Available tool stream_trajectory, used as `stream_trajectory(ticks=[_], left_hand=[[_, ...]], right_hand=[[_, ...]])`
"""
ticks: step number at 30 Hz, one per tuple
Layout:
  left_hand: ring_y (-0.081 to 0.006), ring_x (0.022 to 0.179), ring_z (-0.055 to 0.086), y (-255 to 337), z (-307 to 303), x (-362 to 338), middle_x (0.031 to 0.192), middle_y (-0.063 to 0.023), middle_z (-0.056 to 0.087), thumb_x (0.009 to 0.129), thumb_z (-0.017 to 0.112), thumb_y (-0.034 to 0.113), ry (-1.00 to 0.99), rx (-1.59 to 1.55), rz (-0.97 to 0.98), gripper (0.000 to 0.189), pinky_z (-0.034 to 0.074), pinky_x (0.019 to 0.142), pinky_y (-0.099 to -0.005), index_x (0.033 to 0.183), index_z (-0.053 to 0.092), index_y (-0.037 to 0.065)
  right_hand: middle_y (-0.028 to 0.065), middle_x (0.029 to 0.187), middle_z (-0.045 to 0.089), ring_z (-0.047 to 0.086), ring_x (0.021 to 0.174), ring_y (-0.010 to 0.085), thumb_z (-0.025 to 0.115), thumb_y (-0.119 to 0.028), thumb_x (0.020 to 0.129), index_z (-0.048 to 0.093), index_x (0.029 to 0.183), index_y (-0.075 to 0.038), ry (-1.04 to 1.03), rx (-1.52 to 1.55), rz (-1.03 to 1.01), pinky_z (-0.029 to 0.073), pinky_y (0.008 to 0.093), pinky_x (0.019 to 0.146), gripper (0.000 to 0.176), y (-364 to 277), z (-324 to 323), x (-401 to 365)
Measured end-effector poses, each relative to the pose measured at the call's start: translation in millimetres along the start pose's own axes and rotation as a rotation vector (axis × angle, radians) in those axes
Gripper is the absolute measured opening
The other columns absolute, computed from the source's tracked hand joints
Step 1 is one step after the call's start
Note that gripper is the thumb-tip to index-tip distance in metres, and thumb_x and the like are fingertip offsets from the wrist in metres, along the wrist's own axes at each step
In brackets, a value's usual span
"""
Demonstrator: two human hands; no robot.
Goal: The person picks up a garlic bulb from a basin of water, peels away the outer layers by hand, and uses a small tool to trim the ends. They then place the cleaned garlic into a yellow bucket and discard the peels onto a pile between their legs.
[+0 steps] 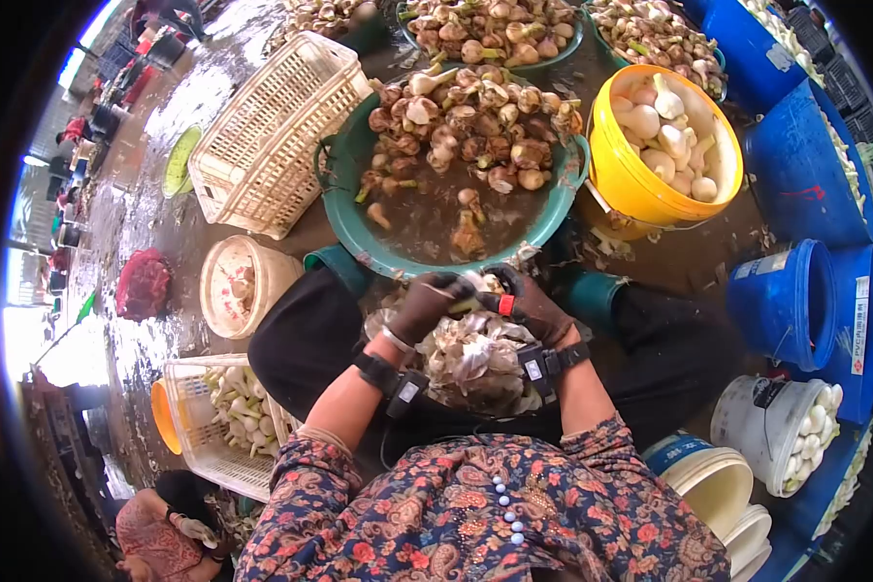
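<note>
My left hand (427, 308), in a dark glove, is closed around a garlic bulb (487, 282) whose greenish stem shows between the two hands. My gloved right hand (533, 308) is closed right beside it, with a small red piece (505, 305) showing at its fingers; what else it grips is hidden. Beneath both hands lies a heap of peeled pale skins (480, 359) in my lap. Just ahead stands a green tub (344, 218) of muddy water, with unpeeled garlic bulbs (475, 116) piled at its far side.
A yellow bucket (616, 189) of cleaned bulbs stands right of the tub. To the left are a plastic crate (262, 136), a white bucket (272, 281) and a basket (189, 417) of garlic. Blue containers (805, 175) line the right. Another person (155, 529) sits at lower left.
</note>
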State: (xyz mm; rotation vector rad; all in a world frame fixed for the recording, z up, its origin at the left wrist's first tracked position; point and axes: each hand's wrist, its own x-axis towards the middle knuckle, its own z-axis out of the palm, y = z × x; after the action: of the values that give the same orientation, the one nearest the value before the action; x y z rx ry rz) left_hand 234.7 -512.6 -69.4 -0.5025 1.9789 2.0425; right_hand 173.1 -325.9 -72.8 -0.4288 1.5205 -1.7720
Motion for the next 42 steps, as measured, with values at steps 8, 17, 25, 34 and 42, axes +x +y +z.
stream_trajectory(ticks=[8,17,25,34,42], left_hand=[[-0.0121,0.079,0.058,-13.1,-6.0,5.7,0.090,-0.0026,0.061,0.094,0.049,0.028,0.009,-0.830,-0.171,0.026,0.046,0.067,-0.0248,0.102,0.060,0.006],[-0.0194,0.082,0.060,11.0,-35.9,-28.9,0.095,-0.0098,0.061,0.087,0.055,0.005,-0.244,0.235,0.450,0.014,0.048,0.076,-0.0325,0.100,0.059,0.001],[-0.0112,0.076,0.059,28.9,-20.6,-13.3,0.088,-0.0051,0.064,0.084,0.065,0.025,-0.184,0.529,0.274,0.034,0.048,0.066,-0.0265,0.103,0.059,-0.003],[-0.0080,0.064,0.051,47.7,-1.6,-17.9,0.073,-0.0017,0.058,0.087,0.059,0.015,-0.288,-0.046,0.027,0.015,0.043,0.060,-0.0216,0.086,0.060,0.000],[-0.0138,0.069,0.058,52.6,-14.6,-28.6,0.079,-0.0065,0.064,0.078,0.069,0.023,-0.204,0.736,0.209,0.028,0.048,0.065,-0.0295,0.094,0.061,0.001]], right_hand=[[0.0071,0.114,0.053,0.053,0.101,0.0156,0.070,-0.004,0.073,0.054,0.113,-0.001,0.171,-0.323,-0.353,0.045,0.0286,0.086,0.042,-3.6,23.7,1.3],[0.0050,0.091,0.064,0.059,0.083,0.0146,0.055,-0.018,0.088,0.062,0.098,-0.002,0.532,0.802,-0.095,0.048,0.0290,0.074,0.021,53.8,-11.8,23.3],[0.0071,0.100,0.062,0.058,0.089,0.0148,0.045,-0.022,0.093,0.059,0.110,0.001,0.344,0.463,-0.144,0.048,0.0293,0.079,0.032,34.6,-13.7,13.4],[0.0088,0.103,0.063,0.060,0.091,0.0154,0.044,-0.019,0.094,0.053,0.121,-0.002,0.355,0.515,-0.014,0.047,0.0284,0.082,0.033,98.1,-22.8,25.3],[0.0027,0.088,0.064,0.059,0.080,0.0102,0.059,-0.019,0.088,0.063,0.096,-0.001,0.507,0.811,0.069,0.048,0.0256,0.072,0.020,27.5,6.7,16.6]])
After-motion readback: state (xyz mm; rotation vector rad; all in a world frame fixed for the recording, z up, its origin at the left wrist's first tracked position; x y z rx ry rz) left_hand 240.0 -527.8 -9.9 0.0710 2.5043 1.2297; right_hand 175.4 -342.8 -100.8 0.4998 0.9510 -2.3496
